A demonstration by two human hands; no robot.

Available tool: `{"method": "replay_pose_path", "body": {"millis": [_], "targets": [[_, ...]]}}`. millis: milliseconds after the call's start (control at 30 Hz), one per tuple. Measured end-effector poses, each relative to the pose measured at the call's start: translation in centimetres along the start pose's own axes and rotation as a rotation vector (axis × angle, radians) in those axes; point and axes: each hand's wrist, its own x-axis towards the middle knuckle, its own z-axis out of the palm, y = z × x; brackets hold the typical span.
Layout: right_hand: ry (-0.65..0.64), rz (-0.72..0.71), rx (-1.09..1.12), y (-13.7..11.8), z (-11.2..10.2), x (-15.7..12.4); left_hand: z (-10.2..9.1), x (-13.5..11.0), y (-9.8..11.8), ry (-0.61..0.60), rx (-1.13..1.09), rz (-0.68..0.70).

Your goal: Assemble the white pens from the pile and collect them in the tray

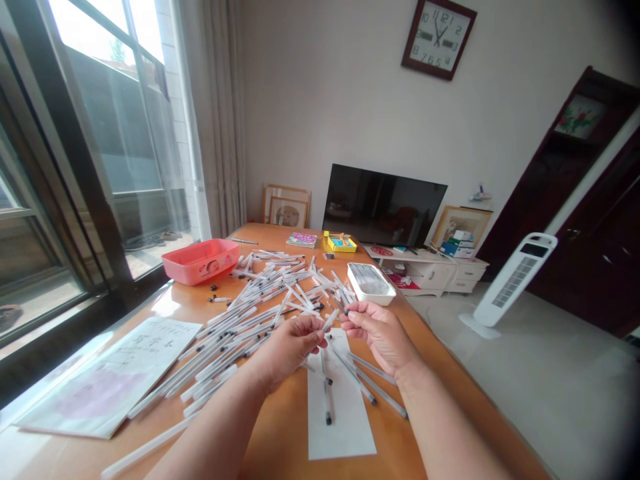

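Above a white paper strip (343,433), my left hand (300,339) is closed in a pinch on a translucent white pen barrel (330,320), tilted up to the right. My right hand (375,333) is just beside it, thumb and fingers pinched on a small, thin dark piece (341,305) whose kind I cannot make out. The two held pieces are close together. Several pens with dark ends (327,400) lie on and beside the paper below my hands. A large loose pile of white pen barrels and pens (260,313) spreads to the left and beyond.
A white tub (390,298) of thin grey pieces stands beyond my right hand. The red plastic basket (200,263) is at the back left, near small black pieces (213,288). A notebook (110,380) lies left; a yellow box (341,245) and booklet (301,239) lie at the far end.
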Motion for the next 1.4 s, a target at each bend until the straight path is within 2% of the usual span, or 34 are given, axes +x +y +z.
{"method": "replay_pose_path", "body": {"millis": [300,767,1400], "targets": [[-0.010,-0.087,-0.084,-0.6,0.0,-0.4,0.0,0.0,-0.7,-0.034,0.047,0.004],[-0.045,-0.079,-0.175,-0.8,0.1,-0.5,0.6,-0.4,0.5,-0.020,0.065,-0.019],[-0.048,-0.087,-0.191,-0.8,0.3,-0.6,0.7,-0.5,0.6,-0.039,0.071,-0.033]]}}
